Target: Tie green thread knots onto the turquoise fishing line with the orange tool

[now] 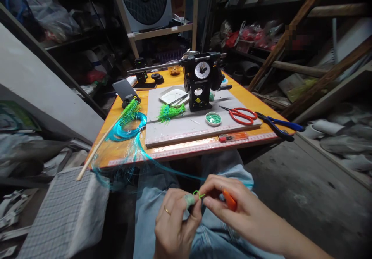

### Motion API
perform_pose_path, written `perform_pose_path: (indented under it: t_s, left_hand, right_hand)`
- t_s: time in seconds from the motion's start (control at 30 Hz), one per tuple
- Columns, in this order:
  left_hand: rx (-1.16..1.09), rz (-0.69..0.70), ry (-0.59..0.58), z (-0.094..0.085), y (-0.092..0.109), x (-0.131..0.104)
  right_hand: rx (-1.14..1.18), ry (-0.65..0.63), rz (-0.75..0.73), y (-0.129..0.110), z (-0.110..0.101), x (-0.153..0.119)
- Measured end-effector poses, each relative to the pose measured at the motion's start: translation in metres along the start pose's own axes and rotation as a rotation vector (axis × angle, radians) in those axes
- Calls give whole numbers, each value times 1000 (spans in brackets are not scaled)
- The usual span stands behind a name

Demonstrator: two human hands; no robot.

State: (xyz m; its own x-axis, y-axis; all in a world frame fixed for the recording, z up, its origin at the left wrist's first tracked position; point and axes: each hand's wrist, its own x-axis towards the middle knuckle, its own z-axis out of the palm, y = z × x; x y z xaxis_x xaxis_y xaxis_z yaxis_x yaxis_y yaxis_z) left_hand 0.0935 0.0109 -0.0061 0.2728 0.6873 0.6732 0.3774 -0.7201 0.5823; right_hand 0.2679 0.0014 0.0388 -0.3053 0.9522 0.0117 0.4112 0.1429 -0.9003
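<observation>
Above my lap, my left hand (176, 222) is closed, pinching a small loop of bright green cord (197, 192) between thumb and index finger. Pale green tape (190, 201) wraps that index fingertip, and a ring sits on another finger. Beside it, my right hand (238, 202) has its thumb and index fingertips close to the cord's end; whether they touch it, I cannot tell. An orange piece (229, 201), perhaps a tool's handle, is tucked in the right hand, the rest hidden. Blue strands (174, 171) run from a coil (128, 129) on the table towards my right hand.
A black winding machine with a dial (200, 84) stands on a grey board (174, 133). Around it lie green bristly bundles (171, 112), a dish of green beads (213, 118), red scissors (242, 115), blue-handled pliers (279, 125) and a wooden stick (97, 146).
</observation>
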Motion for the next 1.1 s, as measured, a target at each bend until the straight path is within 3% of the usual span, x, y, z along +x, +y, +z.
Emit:
perform_pose_path:
  t_s: [0.1, 0.23, 0.4, 0.53, 0.73, 0.87, 1.1]
  left_hand:
    - [-9, -34, -47, -2, -2, -1]
    - [-11, -52, -92, -1, -1, -3]
    - [-221, -393, 67, 6, 9, -6]
    - [-411, -651, 138, 11, 17, -4]
    - [-832, -995, 233, 11, 17, 1]
    - [-1027, -1014, 236, 9, 12, 1]
    - [-1114, -1050, 217, 8, 17, 4]
  right_hand:
    - [-35, 58, -35, 1, 3, -1]
    - [-66, 24, -78, 0, 2, -3]
    - [-49, 6, -89, -1, -3, -3]
    - [-61, 0, -149, 0, 0, -3]
    - [41, 32, -124, 5, 9, -4]
    - [112, 10, -27, 12, 21, -8]
    - [245, 8, 75, 15, 39, -5]
